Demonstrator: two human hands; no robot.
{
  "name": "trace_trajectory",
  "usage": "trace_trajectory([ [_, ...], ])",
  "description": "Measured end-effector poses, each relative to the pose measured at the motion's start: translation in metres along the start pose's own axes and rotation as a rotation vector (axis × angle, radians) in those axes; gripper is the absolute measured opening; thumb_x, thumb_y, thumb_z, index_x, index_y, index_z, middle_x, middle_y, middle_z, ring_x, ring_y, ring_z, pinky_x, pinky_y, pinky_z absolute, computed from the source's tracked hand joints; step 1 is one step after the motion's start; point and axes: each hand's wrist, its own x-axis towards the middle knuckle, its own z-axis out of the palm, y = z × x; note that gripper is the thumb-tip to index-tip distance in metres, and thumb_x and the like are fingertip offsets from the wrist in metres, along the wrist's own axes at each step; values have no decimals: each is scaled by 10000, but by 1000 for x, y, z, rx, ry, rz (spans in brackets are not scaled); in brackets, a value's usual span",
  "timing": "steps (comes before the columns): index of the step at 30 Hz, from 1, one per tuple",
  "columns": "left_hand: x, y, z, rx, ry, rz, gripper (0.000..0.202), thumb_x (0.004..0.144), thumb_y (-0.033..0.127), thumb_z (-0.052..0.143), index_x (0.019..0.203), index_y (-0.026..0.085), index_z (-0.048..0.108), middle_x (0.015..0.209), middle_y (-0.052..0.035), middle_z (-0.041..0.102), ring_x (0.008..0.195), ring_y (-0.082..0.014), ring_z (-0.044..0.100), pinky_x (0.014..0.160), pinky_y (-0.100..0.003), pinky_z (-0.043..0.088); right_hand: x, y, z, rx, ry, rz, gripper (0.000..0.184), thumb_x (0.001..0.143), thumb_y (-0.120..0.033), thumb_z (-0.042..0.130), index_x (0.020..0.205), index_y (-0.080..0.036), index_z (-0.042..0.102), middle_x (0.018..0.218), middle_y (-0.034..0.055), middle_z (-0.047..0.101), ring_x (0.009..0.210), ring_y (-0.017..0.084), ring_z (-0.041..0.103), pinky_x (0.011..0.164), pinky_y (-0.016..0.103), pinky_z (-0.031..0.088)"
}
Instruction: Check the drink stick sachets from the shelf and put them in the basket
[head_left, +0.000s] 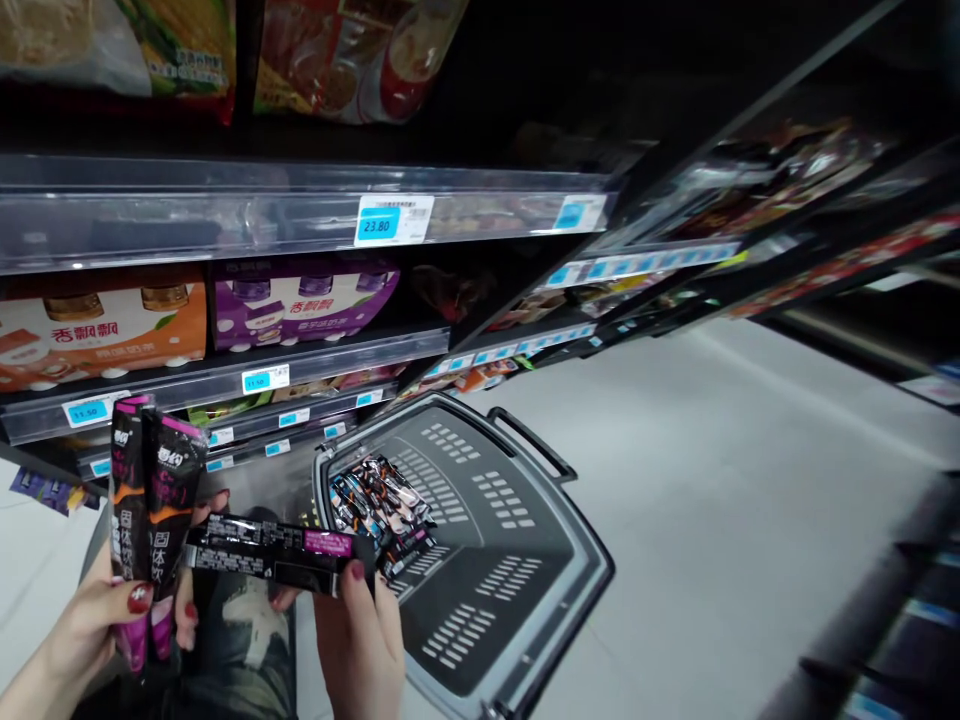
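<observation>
My left hand (105, 615) is closed round two upright black and pink sachets (150, 500) at the lower left. My right hand (360, 630) pinches one more black sachet (277, 550), held level just left of a grey shopping basket (525, 600). Several small black packets (382, 510) lie in the basket's near corner. The basket stands on the floor with its handle (532, 445) folded down at the far rim.
Store shelves fill the left and top, with orange boxes (97, 325) and purple boxes (300, 300) behind clear rails. Blue price tags (390, 220) line the shelf edges. Grey floor (750, 480) runs along the aisle to the right. My knees in jeans (240, 640) show below.
</observation>
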Motion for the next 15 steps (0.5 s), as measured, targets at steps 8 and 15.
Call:
trace_trajectory([
  [8,6,-3,-4,-72,79,-34,667,568,308,777,1187,159,577,556,-30,627,585,-249,620,529,-325,465,7,-1,2,85,130,72,245,782,-440,610,861,-209,629,668,13,551,510,122,467,435,242,354],
  [15,21,0,-3,-154,244,-281,459,677,291,702,1109,154,630,495,-14,605,500,-183,599,495,-272,492,22,-5,-17,106,-159,136,575,479,-534,808,861,-222,513,574,-14,599,421,162,558,411,245,402],
])
